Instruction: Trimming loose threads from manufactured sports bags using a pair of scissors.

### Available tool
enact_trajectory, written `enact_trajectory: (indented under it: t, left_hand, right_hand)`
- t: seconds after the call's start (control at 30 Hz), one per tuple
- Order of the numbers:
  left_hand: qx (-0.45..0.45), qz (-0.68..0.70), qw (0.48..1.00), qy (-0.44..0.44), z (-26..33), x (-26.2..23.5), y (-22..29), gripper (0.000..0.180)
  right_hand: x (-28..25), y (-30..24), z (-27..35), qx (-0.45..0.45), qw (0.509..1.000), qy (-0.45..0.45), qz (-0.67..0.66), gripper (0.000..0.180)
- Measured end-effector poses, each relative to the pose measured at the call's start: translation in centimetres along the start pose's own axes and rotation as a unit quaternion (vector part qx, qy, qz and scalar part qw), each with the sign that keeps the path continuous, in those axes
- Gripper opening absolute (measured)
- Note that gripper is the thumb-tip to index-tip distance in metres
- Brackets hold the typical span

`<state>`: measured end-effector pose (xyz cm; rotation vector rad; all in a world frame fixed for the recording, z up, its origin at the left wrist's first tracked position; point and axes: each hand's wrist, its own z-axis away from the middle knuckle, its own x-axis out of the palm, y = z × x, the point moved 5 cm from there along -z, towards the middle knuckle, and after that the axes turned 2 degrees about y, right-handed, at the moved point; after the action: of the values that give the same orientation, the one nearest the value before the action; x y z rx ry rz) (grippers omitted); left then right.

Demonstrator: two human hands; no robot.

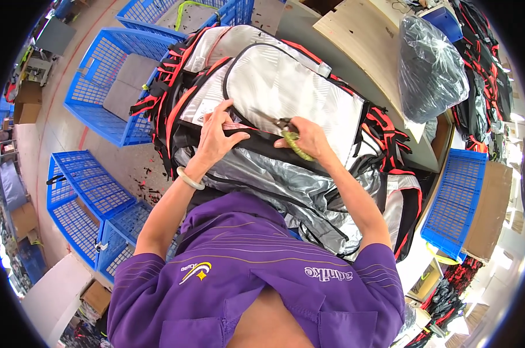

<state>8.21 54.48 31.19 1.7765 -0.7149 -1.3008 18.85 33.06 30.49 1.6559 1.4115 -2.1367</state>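
A silver-grey backpack (285,87) with black piping and red-orange trim lies on top of a stack of similar bags in front of me. My left hand (219,136) presses flat on its black seam, pinching the fabric edge; a pale bangle circles that wrist. My right hand (309,138) is shut on small scissors (290,134) with yellow-green handles, their dark tips pointing left at the seam beside my left fingers. The two hands are a few centimetres apart.
Several blue plastic crates (109,87) stand on the floor at left, another blue crate (456,197) at right. A wooden table (361,40) behind the stack bears a dark bag in clear plastic (430,69). More black and red bags hang at the far right.
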Motion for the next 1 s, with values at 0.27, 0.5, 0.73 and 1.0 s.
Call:
enact_trajectory:
  t: [0.27, 0.5, 0.73, 1.0]
  left_hand:
    - [0.024, -0.046, 0.995, -0.083, 0.1, -0.9, 1.0, 0.033]
    - [0.035, -0.069, 0.984, -0.159, -1.4, -1.3, 1.5, 0.030]
    - [0.040, -0.117, 0.988, -0.091, -2.0, -2.2, 1.5, 0.027]
    - [0.212, -0.255, 0.927, -0.174, -2.8, -1.4, 6.5, 0.108]
  right_hand:
    - [-6.9, 11.1, 11.5, 0.327, 0.885, 0.321, 0.079, 0.052]
    - [0.1, 14.4, 20.9, 0.403, 0.833, 0.316, -0.211, 0.047]
    - [-1.6, 12.4, 19.8, 0.354, 0.832, 0.282, -0.319, 0.037]
    - [-10.9, 4.7, 17.6, 0.180, 0.618, 0.524, -0.558, 0.035]
